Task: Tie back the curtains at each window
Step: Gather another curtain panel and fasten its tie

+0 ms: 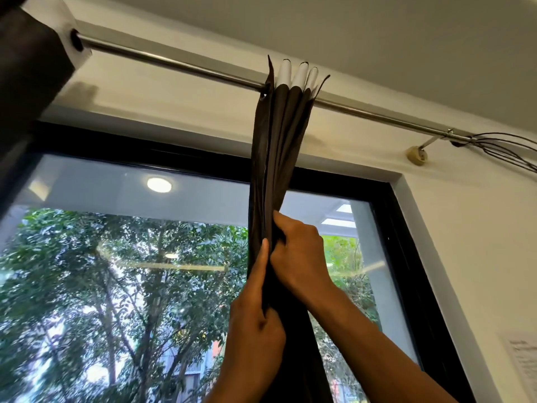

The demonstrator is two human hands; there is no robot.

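While the tall black-framed glass window [116, 257] stands mostly uncovered, I judge I am gathering, not yet tying. From the long steel curtain rod [180, 64] hangs the dark brown pleated fabric curtain [276, 146], bunched into one narrow column before the right part of the pane. My right hand [299, 257] clenches the folds high up; my left hand [255, 324] grips them below, thumb pressed along the fabric. Next I'll need a tie, none visible.
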